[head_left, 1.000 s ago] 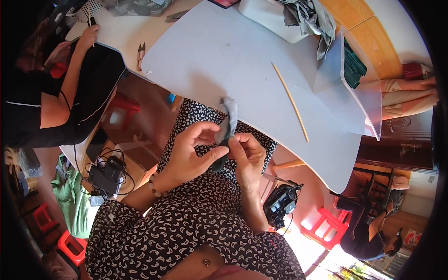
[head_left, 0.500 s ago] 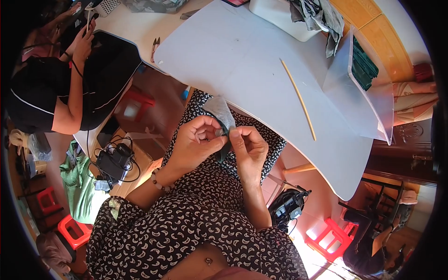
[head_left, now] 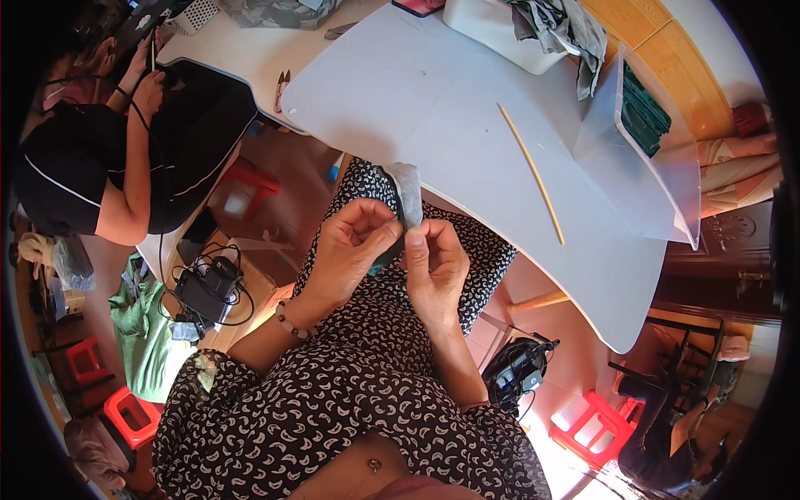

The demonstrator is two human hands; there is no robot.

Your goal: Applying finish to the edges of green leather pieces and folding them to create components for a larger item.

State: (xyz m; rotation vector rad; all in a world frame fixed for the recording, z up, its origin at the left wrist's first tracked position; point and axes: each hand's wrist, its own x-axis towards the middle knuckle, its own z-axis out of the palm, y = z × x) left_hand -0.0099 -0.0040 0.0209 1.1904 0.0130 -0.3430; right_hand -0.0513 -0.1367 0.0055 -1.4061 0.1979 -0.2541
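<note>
Above my lap, just off the table's near edge, both hands pinch a small piece of fabric, pale grey on one face and dark green on the other. My left hand, with a beaded bracelet at its wrist, grips the fabric's left edge between thumb and forefinger. The right edge is pinched by my right hand, thumb on top and fingers curled beneath. The grey end stands up beyond the fingertips; a dark green part shows below, between the hands. Part of the cloth is hidden by the fingers.
A thin wooden stick lies on the grey table. Farther off are a white bin with grey cloth and a clear box holding dark green pieces. Snips lie at the far left. A person sits left.
My hands have drawn the fabric more upright, its grey end now pointing away from me. My left fingers have closed nearer its edge, and the right hand has shifted slightly left.
</note>
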